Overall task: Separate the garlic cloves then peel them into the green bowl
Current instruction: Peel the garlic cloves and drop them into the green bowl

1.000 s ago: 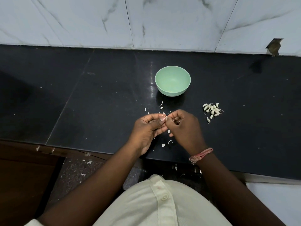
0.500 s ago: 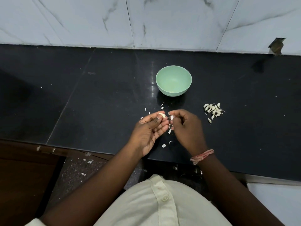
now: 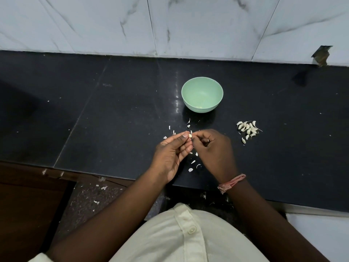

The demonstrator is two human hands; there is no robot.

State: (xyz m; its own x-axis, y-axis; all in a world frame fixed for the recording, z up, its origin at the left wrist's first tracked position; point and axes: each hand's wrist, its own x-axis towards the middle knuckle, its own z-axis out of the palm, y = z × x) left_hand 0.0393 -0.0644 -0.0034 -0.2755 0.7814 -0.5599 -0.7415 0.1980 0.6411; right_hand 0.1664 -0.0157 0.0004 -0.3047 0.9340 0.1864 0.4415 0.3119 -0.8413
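My left hand (image 3: 172, 152) pinches a small garlic clove (image 3: 190, 135) between thumb and fingertips, just above the black counter. My right hand (image 3: 213, 150) is right beside it, fingers curled, its fingertips picking at the same clove. The green bowl (image 3: 202, 97) stands upright behind the hands, with a small pale piece at its bottom. A pile of several unpeeled cloves (image 3: 248, 129) lies on the counter to the right of my right hand.
Bits of white garlic skin (image 3: 191, 166) lie scattered on the counter (image 3: 117, 120) under and around the hands, and on the floor below the front edge. A marble tile wall (image 3: 170, 25) closes the back of the counter.
My hands drew slightly apart and came back together at the clove. A few more skin flakes lie below the hands. Bowl and clove pile have not moved.
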